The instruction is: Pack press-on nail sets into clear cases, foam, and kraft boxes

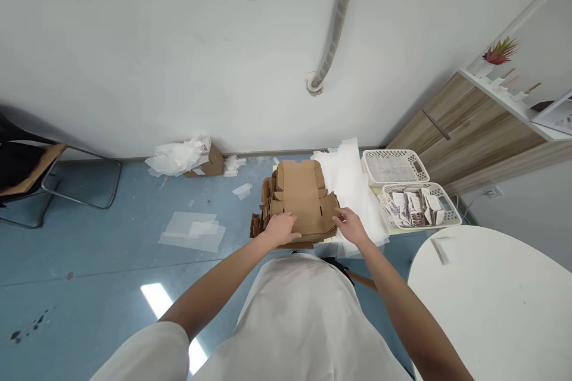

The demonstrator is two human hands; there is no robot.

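Observation:
An unfolded cardboard box [301,199] lies on top of a stack of flat cardboard boxes [265,207] in front of me. My left hand [282,229] rests at its near left corner, thumb pointing inward and fingers bent over the edge; whether it grips the flap is hard to see. On the near right side, my right hand [350,225] has its fingers closed on a side flap, which tilts up a little. White foam sheets [353,184] lie just right of the stack.
Two white plastic baskets [442,205] stand further right, the nearer one holding small printed packets. A round white table [496,303] is at the lower right. Left, on the blue floor, are a small carton [210,161] with white wrapping, loose sheets [192,231] and a chair [83,178].

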